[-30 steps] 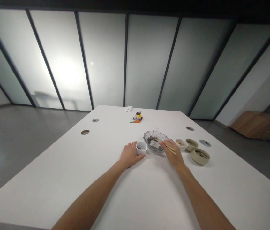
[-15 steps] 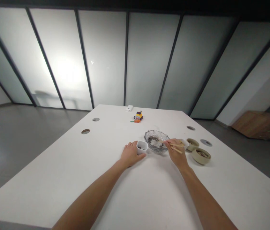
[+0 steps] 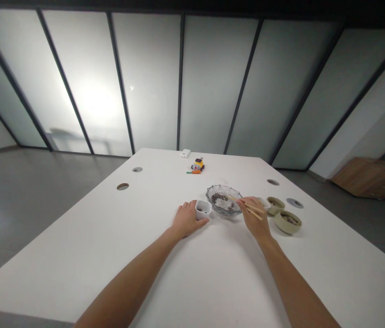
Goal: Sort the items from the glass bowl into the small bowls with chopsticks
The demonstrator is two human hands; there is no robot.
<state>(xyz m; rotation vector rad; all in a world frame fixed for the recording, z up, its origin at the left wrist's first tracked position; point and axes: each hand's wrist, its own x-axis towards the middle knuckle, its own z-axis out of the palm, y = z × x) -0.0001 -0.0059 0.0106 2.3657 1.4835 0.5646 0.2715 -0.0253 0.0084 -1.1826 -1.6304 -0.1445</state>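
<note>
My left hand (image 3: 186,220) curves around the near left side of a small white square cup (image 3: 198,216), thumb in front and fingers behind. A few small dark pieces lie inside the cup. My right hand (image 3: 255,222) is closed on a pair of wooden chopsticks (image 3: 254,212). Their tips reach into a clear, scalloped glass bowl (image 3: 224,213) just right of the cup. Dark little pieces are gathered along the bowl's inside; whether the tips pinch one is too small to tell. Behind my right hand, a white container (image 3: 265,203) is partly hidden.
Two olive-green round bowls (image 3: 287,226) stand right of my right hand, the nearer holding brownish pieces. Farther back on the white table (image 3: 151,200) are a yellow toy car (image 3: 198,164), an orange toy carrot (image 3: 195,172) and a white box (image 3: 184,153). Round holes pierce the tabletop.
The chopsticks have tilted a little and my right hand has shifted slightly to the right, with the tips still over the glass bowl. My left hand stays on the cup.
</note>
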